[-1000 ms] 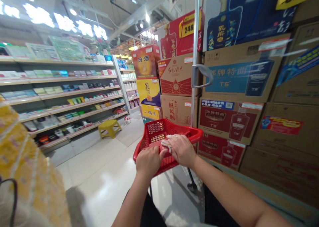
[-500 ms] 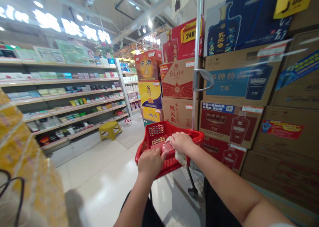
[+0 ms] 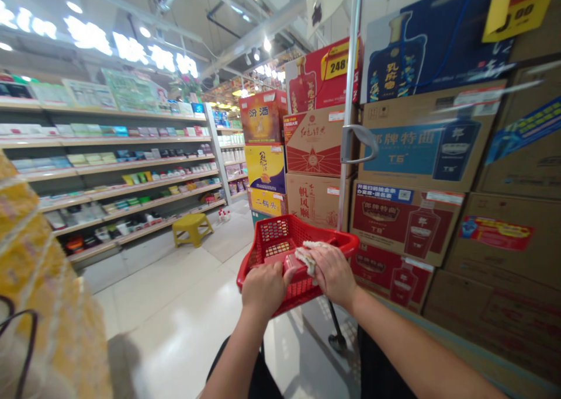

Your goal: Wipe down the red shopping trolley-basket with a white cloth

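A red plastic shopping basket cart [image 3: 269, 229] with mesh sides stands before me on thin legs with wheels. My left hand [image 3: 264, 286] is closed around the left part of its handle [image 3: 294, 261], thumb toward the middle. On the handle's right part, my right hand [image 3: 335, 273] presses a crumpled whitish cloth [image 3: 307, 256] under its fingers. The cloth pokes out at the fingertips and along the thumb side. The basket's inside is partly hidden by the handle and my hands.
Stacked liquor cartons [image 3: 403, 218] rise close on the right, behind a metal post with a grey handle [image 3: 359, 144]. Goods shelves [image 3: 131, 180] line the left, with a yellow stool [image 3: 193, 228] in front. Yellow packages [image 3: 44, 282] stand near on the left.
My right hand has turned and shifted slightly right and toward me, and the cloth, which hung below it, now lies bunched over the handle. My left hand keeps its grip.
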Action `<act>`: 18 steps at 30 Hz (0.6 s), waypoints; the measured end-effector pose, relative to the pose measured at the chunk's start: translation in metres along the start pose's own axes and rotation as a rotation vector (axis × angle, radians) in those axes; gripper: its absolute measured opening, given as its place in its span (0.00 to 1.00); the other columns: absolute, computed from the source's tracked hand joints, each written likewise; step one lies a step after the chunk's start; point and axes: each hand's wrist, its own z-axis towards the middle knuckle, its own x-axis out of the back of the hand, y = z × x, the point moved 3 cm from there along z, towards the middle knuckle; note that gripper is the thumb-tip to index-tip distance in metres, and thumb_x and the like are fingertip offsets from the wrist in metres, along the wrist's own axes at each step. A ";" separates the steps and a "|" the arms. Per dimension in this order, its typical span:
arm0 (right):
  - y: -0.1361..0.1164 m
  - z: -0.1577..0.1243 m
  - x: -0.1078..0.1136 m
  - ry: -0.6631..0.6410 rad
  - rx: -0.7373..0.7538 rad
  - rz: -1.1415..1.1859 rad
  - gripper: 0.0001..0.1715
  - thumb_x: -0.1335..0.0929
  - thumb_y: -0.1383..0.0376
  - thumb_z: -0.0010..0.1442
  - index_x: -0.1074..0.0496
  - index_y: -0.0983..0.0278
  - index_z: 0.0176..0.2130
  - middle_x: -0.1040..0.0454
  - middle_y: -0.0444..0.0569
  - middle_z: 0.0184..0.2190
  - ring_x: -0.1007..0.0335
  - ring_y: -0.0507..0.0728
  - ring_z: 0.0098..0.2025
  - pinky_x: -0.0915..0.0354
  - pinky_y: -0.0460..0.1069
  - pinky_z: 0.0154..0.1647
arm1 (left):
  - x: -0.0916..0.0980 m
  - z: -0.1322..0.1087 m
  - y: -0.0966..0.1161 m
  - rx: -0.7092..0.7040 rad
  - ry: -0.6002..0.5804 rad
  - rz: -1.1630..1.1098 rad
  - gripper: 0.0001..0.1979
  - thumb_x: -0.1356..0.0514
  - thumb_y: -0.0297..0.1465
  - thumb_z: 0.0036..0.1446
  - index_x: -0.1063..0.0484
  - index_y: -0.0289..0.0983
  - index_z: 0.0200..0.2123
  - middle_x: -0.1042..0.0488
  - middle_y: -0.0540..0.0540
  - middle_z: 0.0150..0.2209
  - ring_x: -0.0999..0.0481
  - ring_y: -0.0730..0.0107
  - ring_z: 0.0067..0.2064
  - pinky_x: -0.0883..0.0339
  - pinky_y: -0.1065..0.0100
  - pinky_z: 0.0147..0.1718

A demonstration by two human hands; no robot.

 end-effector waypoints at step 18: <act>0.027 0.037 0.003 -0.399 -0.381 -0.052 0.23 0.48 0.61 0.69 0.31 0.62 0.47 0.26 0.51 0.40 0.31 0.57 0.42 0.41 0.52 0.44 | -0.001 -0.001 -0.001 0.001 -0.002 0.003 0.26 0.59 0.45 0.64 0.30 0.37 0.28 0.25 0.42 0.26 0.25 0.55 0.32 0.41 0.62 0.30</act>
